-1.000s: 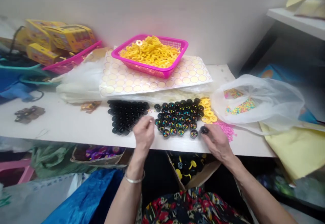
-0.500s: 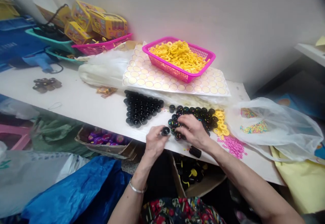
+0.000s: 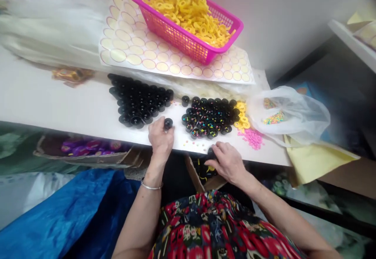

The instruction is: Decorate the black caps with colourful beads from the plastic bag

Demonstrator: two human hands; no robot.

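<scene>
My left hand [image 3: 160,138] is closed round a small black cup [image 3: 168,123] with its round opening facing up, near the table's front edge. At that same edge, my right hand [image 3: 229,161] grips a black cylinder [image 3: 210,153], partly covered by the fingers. Between and beyond my hands stand black cups with coloured bits inside [image 3: 205,131], packed in a block. To the left is a triangular group of black cups [image 3: 135,121] whose insides look dark. Small coloured beads [image 3: 194,144] lie loose on the white table.
A pink basket [image 3: 188,42] of yellow rings rests on sheets of round stickers [image 3: 150,63]. Yellow rings [image 3: 241,120], pink pieces [image 3: 253,138] and a clear bag [image 3: 299,114] with coloured beads lie at the right. Below the edge are open cartons [image 3: 82,161].
My right hand has left the bead-filled cups and come back to the front edge, now gripping the black cylinder that lay there. My left hand still holds its cup. The view has shifted.
</scene>
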